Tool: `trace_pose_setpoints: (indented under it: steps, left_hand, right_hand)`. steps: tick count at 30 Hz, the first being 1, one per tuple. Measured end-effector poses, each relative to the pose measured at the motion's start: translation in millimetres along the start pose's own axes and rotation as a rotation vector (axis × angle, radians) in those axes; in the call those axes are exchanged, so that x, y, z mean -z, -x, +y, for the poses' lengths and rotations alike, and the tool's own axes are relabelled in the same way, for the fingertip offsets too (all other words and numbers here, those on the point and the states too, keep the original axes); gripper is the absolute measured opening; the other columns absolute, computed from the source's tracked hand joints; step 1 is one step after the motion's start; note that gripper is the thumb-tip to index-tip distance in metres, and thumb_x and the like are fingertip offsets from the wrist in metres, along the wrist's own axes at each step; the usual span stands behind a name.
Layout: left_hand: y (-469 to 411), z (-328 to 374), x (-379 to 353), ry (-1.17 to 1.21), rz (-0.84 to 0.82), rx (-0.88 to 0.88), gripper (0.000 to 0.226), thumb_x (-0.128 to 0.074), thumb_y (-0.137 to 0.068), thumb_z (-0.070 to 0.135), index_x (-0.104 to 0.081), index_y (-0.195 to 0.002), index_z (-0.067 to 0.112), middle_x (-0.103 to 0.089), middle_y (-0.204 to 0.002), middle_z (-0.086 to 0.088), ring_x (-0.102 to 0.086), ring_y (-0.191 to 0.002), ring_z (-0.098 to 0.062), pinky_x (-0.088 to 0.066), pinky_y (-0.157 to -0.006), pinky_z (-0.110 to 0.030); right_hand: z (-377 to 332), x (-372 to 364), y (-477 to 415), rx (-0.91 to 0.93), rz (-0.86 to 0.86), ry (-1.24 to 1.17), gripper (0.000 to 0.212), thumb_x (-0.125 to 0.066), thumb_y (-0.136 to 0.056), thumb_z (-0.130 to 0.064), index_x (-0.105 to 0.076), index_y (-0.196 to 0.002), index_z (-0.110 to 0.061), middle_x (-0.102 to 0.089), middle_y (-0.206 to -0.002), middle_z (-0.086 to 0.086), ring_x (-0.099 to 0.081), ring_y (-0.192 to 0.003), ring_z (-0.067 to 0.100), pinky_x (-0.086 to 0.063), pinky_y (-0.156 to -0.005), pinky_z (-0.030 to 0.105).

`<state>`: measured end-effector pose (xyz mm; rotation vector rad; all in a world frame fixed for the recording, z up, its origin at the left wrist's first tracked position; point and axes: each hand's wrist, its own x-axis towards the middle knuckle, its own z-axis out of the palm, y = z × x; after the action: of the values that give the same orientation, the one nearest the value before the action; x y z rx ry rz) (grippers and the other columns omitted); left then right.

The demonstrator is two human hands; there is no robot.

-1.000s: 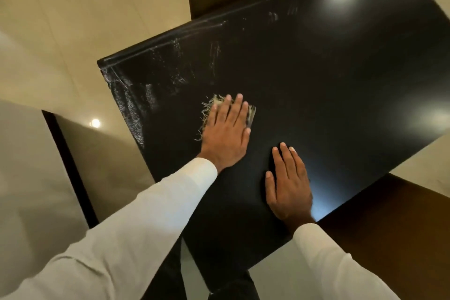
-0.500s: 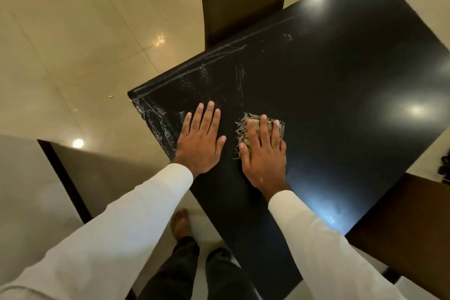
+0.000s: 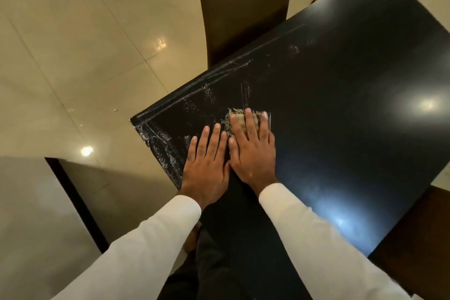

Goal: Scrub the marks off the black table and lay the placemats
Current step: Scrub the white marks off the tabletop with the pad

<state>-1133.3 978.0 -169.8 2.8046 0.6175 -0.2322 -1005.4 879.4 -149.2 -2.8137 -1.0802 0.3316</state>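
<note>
Right hand [image 3: 252, 151] presses flat, fingers straight, on the frayed scrub pad [image 3: 237, 114] near the black table [image 3: 353, 105] corner. Left hand [image 3: 207, 165] lies flat alongside, holding nothing. The pad looks light and soft, best pressed from above.

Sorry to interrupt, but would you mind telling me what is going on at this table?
A person is scrubbing the black table. The right hand presses a frayed scouring pad flat on the top, fingers straight, while the left hand rests flat beside it. White marks show at the near corner and edge. No placemats in view.
</note>
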Motion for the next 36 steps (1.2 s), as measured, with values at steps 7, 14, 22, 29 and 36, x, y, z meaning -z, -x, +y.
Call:
trace_pose_setpoints:
  steps: [7, 14, 22, 29, 36]
  left_hand:
    - [-2, 0, 8, -0.016, -0.080, 0.011, 0.079, -0.005, -0.112, 0.062, 0.011, -0.177, 0.021, 0.023, -0.185, -0.003, 0.022, -0.171, -0.028, 0.003, -0.140, -0.055]
    - [-43, -22, 27, -0.062, -0.027, -0.025, 0.078, -0.014, -0.113, 0.056, 0.000, -0.178, 0.017, 0.013, -0.187, -0.006, 0.011, -0.173, -0.030, -0.004, -0.139, -0.058]
    - [-80, -45, 32, -0.058, -0.012, -0.032, 0.077, -0.015, -0.113, 0.056, -0.002, -0.179, 0.018, 0.010, -0.187, -0.006, 0.010, -0.173, -0.030, -0.003, -0.139, -0.058]
    - [-81, -46, 39, -0.044, -0.063, 0.004, 0.080, -0.004, -0.110, 0.061, 0.009, -0.177, 0.021, 0.019, -0.186, -0.004, 0.017, -0.172, -0.030, 0.004, -0.139, -0.056]
    - [-81, -49, 40, -0.026, -0.043, -0.020, 0.079, -0.011, -0.112, 0.057, 0.004, -0.178, 0.017, 0.016, -0.186, -0.007, 0.014, -0.172, -0.032, -0.003, -0.139, -0.059]
  right_hand:
    - [66, 28, -90, -0.126, 0.023, 0.019, 0.068, -0.029, -0.113, -0.055, -0.011, -0.176, -0.038, -0.006, -0.186, 0.006, -0.001, -0.170, 0.046, -0.032, -0.128, 0.067]
    - [25, 11, 4, -0.199, -0.020, -0.039, 0.074, -0.033, -0.113, -0.056, -0.004, -0.178, -0.036, 0.007, -0.186, 0.006, 0.007, -0.170, 0.044, -0.022, -0.131, 0.064]
    - [2, 11, -48, 0.036, -0.033, -0.019, 0.071, -0.033, -0.112, -0.057, -0.015, -0.177, -0.036, -0.003, -0.186, 0.005, -0.002, -0.170, 0.043, -0.028, -0.130, 0.063]
    - [80, 26, -61, -0.346, 0.062, 0.009, 0.070, -0.032, -0.111, -0.054, -0.015, -0.176, -0.036, -0.009, -0.186, 0.007, -0.005, -0.170, 0.046, -0.036, -0.124, 0.068]
    - [0, 10, 15, -0.357, -0.033, -0.031, 0.075, -0.037, -0.113, -0.054, -0.003, -0.177, -0.037, 0.009, -0.186, 0.004, 0.010, -0.170, 0.043, -0.013, -0.132, 0.064]
